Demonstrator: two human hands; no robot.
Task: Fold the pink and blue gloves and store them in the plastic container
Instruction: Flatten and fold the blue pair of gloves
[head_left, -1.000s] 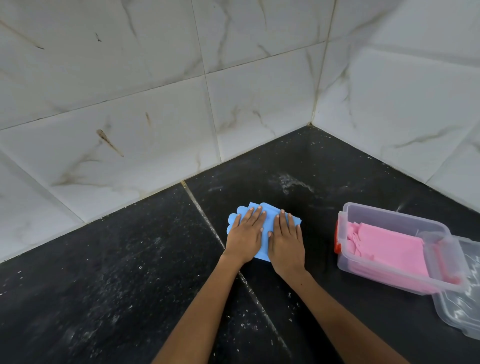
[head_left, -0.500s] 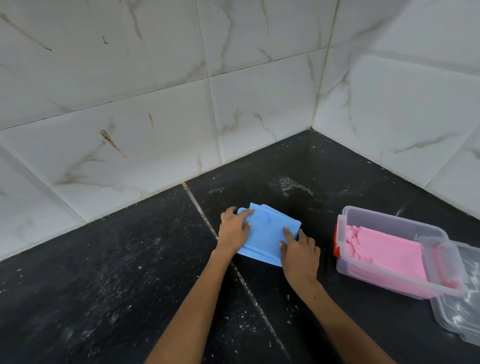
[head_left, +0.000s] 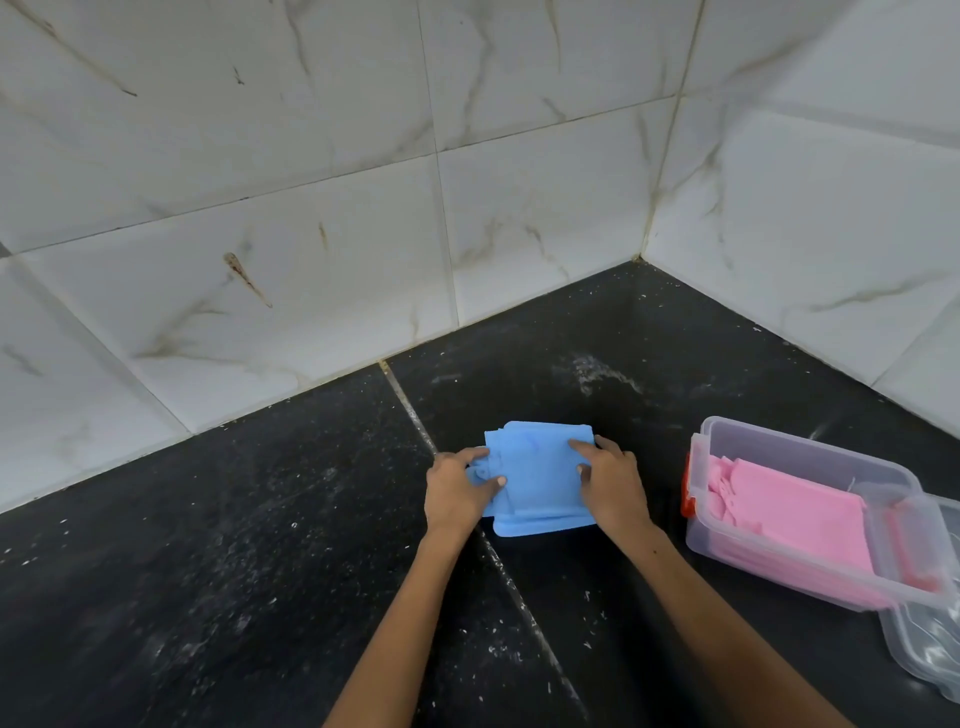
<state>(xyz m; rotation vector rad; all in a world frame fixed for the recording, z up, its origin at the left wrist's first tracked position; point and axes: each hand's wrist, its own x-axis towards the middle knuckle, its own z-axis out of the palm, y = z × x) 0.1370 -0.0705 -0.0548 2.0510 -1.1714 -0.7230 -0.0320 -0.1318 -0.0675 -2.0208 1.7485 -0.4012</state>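
Holding is shared: the folded blue glove (head_left: 540, 480) is gripped at its left edge by the left hand (head_left: 457, 493), thumb on top and fingers curled at the edge, and at its right edge by the right hand (head_left: 613, 486), fingertips on top and thumb at the side. The bundle lies on or just above the dark tiled floor (head_left: 234, 571); whether it is lifted cannot be told. The plastic container (head_left: 800, 457) stands to the right, near but apart, with the pink glove (head_left: 800, 514) already folded inside. Its lid (head_left: 924, 649) lies against the near right corner.

Risks judged from here:
- Fold may spring open in transit if either edge grip is loosened; layers are seen loose at the left edge.
- Bundle may catch on the container rim if carried low.
- Pink glove may be rumpled if the blue one is pushed in rather than laid flat.
- Floor grit may be picked up if the bundle is dragged.
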